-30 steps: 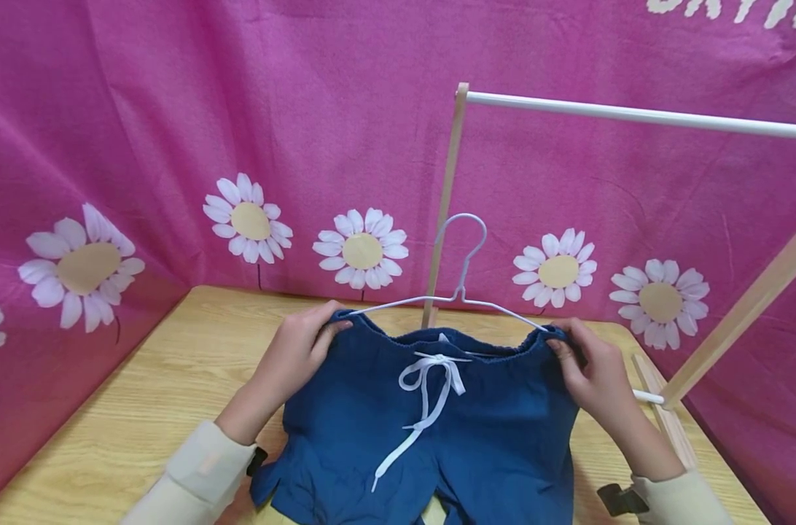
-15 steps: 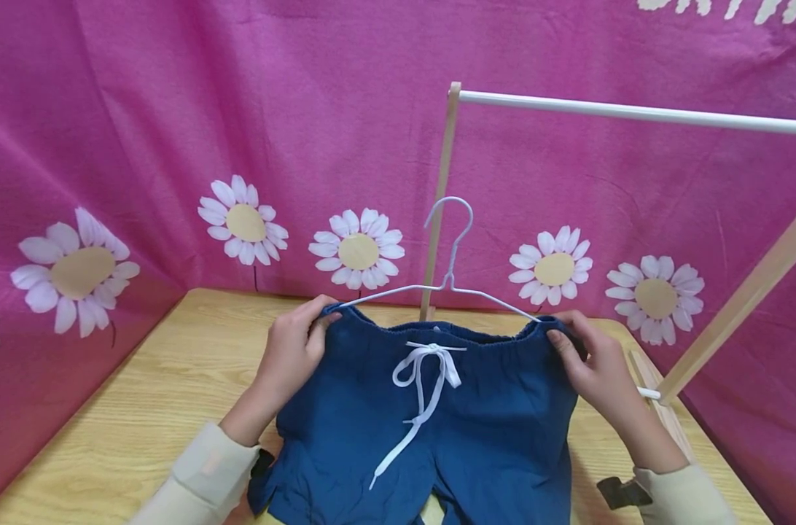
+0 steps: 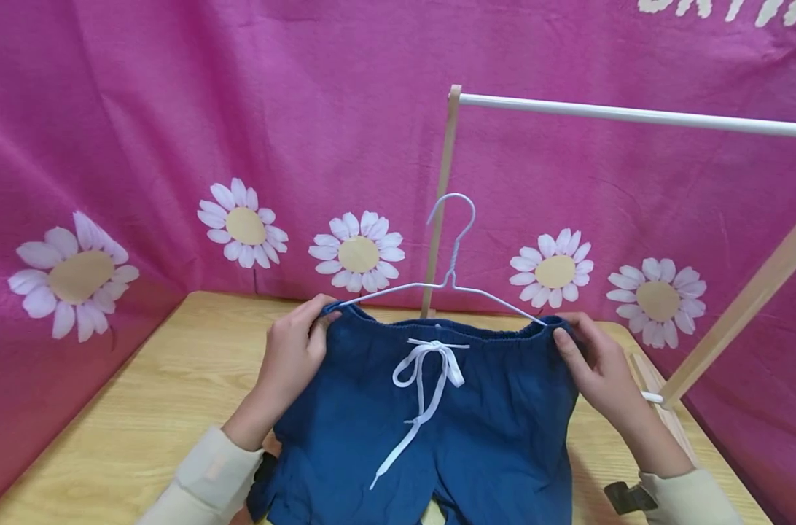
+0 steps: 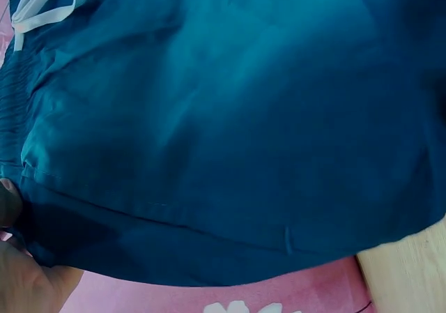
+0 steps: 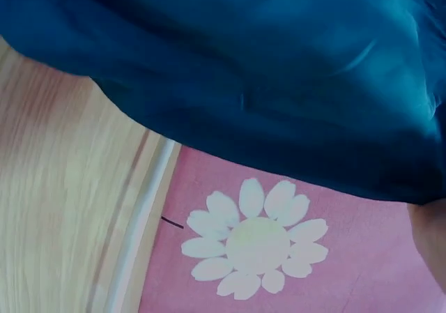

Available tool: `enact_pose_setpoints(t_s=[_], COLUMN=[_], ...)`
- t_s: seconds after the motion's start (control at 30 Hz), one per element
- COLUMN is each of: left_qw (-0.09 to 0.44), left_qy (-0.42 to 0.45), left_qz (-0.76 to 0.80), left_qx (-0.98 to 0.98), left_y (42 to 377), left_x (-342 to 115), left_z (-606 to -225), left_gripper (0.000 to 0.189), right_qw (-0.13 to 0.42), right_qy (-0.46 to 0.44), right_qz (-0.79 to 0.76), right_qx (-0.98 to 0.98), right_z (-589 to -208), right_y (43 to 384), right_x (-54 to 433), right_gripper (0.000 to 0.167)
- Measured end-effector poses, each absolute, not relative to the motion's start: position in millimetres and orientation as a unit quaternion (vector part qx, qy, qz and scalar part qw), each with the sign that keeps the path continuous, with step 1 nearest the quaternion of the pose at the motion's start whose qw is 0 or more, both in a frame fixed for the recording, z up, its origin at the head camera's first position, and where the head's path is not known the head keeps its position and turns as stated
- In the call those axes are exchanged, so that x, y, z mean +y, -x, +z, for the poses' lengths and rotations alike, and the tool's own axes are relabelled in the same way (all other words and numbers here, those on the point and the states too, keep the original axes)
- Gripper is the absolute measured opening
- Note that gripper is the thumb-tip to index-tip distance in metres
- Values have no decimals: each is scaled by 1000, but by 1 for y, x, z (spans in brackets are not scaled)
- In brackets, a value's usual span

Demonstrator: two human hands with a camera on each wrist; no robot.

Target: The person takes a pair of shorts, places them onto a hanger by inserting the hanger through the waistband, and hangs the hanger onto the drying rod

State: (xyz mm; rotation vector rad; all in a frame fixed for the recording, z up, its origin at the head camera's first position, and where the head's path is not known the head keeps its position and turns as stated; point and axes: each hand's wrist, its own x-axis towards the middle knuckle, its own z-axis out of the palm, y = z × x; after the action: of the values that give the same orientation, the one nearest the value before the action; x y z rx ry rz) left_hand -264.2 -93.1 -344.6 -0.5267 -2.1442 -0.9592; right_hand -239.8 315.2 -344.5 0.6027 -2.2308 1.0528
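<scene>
A pair of dark blue shorts with a white drawstring bow hangs spread between both hands over the table. Inside the waistband sits a thin pale wire hanger, its hook standing up above the shorts and its arm ends tucked into the waist corners. My left hand pinches the left waist corner, thumb in front. At the opposite corner my right hand pinches the waistband the same way. The left wrist view shows the shorts' side and part of the left hand; cloth fills much of the right wrist view.
A rack with wooden posts and a white horizontal rail stands behind and to the right. The light wooden table lies beneath. Pink cloth printed with white daisies encloses the back and sides.
Over the last second, the hanger and waistband have risen slightly, and the hook has shifted a little left before settling. Both hands keep their hold on the corners.
</scene>
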Motion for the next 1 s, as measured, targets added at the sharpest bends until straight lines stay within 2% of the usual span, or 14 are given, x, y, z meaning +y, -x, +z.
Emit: enact_pose_setpoints(t_s=[0.17, 0.37, 0.57, 0.87, 1.0], left_qw=[358, 358, 359, 383, 384], left_qy=[201, 203, 198, 186, 190], left_qz=[-374, -376, -378, -361, -359], left_qx=[-832, -830, -830, -829, -829], left_y=[263, 263, 261, 262, 261], left_x=[-94, -93, -94, -98, -99], left_z=[-345, -344, -345, -346, -345], left_gripper=[15, 17, 19, 11, 12], right_qw=[289, 312, 331, 304, 293], right_qy=[-228, -211, -208, -277, -270], right_qz=[383, 379, 369, 370, 359], right_qx=[-847, -845, -843, -833, -844], right_z=[-345, -345, -341, -343, -343], right_y=[239, 240, 237, 239, 238], right_x=[312, 313, 313, 310, 310], right_gripper=[39, 22, 18, 36, 36])
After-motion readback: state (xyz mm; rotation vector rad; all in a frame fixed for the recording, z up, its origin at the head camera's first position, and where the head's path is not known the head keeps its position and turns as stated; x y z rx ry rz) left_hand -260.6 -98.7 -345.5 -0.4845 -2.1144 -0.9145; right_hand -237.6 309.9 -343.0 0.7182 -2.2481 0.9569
